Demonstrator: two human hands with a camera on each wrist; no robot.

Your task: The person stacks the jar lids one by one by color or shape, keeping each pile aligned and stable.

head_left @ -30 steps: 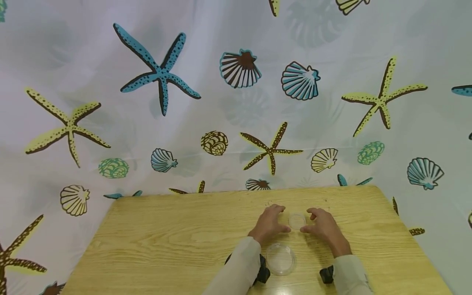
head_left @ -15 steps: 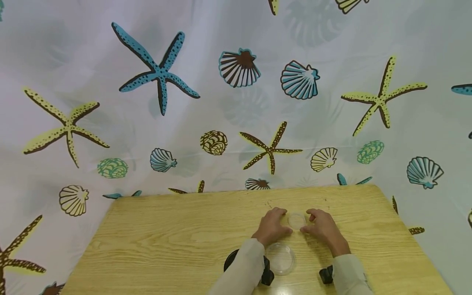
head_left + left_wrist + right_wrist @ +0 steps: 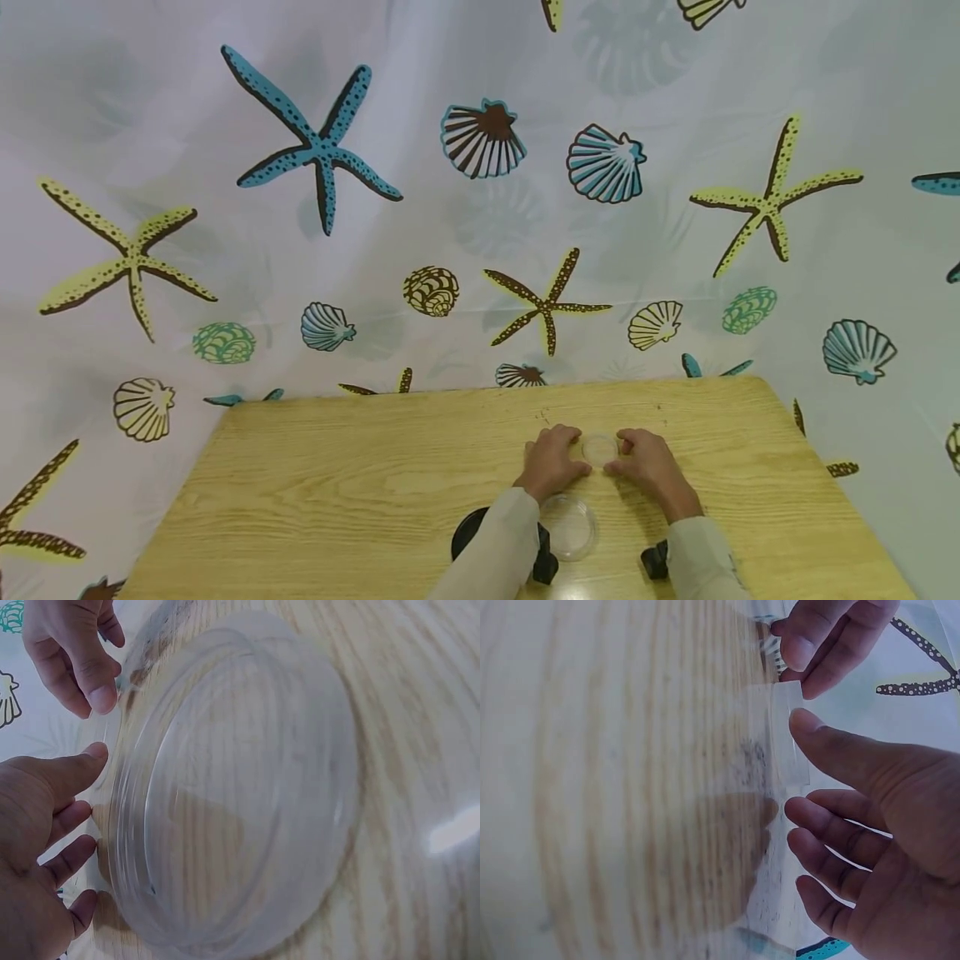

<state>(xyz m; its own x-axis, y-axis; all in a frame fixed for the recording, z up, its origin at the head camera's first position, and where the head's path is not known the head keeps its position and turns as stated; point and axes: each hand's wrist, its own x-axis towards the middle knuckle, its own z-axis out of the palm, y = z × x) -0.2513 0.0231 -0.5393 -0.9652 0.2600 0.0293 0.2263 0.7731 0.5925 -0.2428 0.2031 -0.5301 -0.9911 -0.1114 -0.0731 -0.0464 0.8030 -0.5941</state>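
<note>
Between my two hands lies a small clear round dish [image 3: 600,451], flat on the table. My left hand [image 3: 552,461] rests on its left side, thumb and fingers spread in a loose curve around that edge. On the opposite side, my right hand [image 3: 651,467] is curved the same way, its fingertips right at the rim. In the right wrist view the small dish [image 3: 786,735] shows edge-on beside the right thumb, and the other fingers are spaced apart. Nearer to me stands a larger clear round dish [image 3: 568,527], just right of the left sleeve; it fills much of the left wrist view.
Both dishes stand on a wood-grain table [image 3: 360,492]. A white curtain [image 3: 465,217] printed with starfish and shells hangs behind it and along both sides. Black devices are worn at the wrists, one black piece [image 3: 655,560] showing beside the right sleeve.
Both hands have edged slightly inward toward the small dish, the left one a little to the right, the right one a little to the left. The two dishes stay in place.
</note>
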